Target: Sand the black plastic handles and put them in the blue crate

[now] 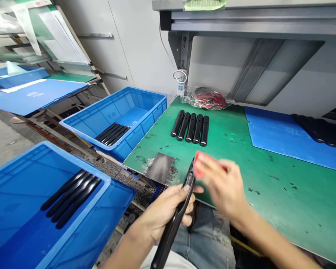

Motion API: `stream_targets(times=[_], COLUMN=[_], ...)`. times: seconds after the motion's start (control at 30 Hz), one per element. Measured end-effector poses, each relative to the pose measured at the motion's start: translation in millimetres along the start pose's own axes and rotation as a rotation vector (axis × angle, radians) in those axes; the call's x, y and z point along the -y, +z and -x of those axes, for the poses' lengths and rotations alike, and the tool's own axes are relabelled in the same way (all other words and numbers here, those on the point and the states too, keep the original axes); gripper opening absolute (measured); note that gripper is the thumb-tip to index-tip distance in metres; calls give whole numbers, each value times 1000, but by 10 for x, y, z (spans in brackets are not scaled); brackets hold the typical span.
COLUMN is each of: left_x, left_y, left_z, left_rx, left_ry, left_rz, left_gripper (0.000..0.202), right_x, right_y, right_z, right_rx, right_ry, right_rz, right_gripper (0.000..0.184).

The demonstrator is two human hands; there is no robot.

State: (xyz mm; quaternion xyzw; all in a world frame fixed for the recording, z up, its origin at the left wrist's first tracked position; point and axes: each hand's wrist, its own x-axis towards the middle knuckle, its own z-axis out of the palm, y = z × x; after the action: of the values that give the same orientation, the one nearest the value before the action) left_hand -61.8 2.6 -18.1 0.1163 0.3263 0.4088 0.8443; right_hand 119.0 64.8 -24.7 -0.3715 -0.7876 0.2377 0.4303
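1. Fingers of the left hand (160,213) wrap firmly around a long black handle (174,224), which runs from just below the right fingertips down past the lap. Sweat or a loosened grip could let this smooth handle slip.
2. Right hand (220,186) is blurred, so whether its fingers pinch the red pad (202,164) at their tips or only touch it cannot be told. Pressing hard on the handle's tip could knock it sideways.
3. Ahead of the fingers, five black handles (189,129) lie side by side on the green desk (271,220). Their round bodies could roll if bumped.
4. Left of the fingers lies a dark square sheet (159,168). Its worn, flaking surroundings could scuff a handle set down there.
5. Farther left, black handles (71,196) lie in a blue crate (112,220). Swinging the held handle carelessly could strike the crate's rim.
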Motion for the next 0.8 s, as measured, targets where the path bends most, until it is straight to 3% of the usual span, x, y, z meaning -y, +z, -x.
stream_targets(times=[0.07, 0.13, 0.2, 0.27, 0.33, 0.43, 0.5, 0.57, 0.63, 0.8], left_x=[-26, -118, -262, -423, -570, -712, -735, -708, -657, -571], left_y=[-37, -43, -14, 39, 97, 173, 219, 268, 317, 416], left_z=[129, 228, 256, 209, 113, -67, -178, -262, -310, -343], left_rx=[153, 194, 87, 5, -24, -159, -235, -202, -129, -90], left_ry=[-123, -117, 92, 332, 481, 668, 696, 612, 520, 553], left_rz=[-157, -189, -35, 205, 413, 588, 635, 686, 750, 754], left_gripper=[36, 38, 46, 53, 58, 40, 27, 21, 22, 31], right_x=[-171, -189, -66, 107, 254, 386, 440, 491, 549, 666], right_y=[-135, -215, -203, -107, 28, 231, 355, 475, 589, 762], right_z=[-190, -206, -70, 127, 296, 416, 430, 432, 450, 632], right_rx=[131, 188, 132, -4, -140, -177, -163, -221, -365, -689], right_ry=[156, 264, 407, 605, 747, 767, 725, 721, 736, 656], right_rz=[86, 13, -227, -605, -1011, -1479, -1613, -1605, -1454, -735], right_gripper=[33, 37, 39, 45, 54, 59, 55, 51, 48, 57])
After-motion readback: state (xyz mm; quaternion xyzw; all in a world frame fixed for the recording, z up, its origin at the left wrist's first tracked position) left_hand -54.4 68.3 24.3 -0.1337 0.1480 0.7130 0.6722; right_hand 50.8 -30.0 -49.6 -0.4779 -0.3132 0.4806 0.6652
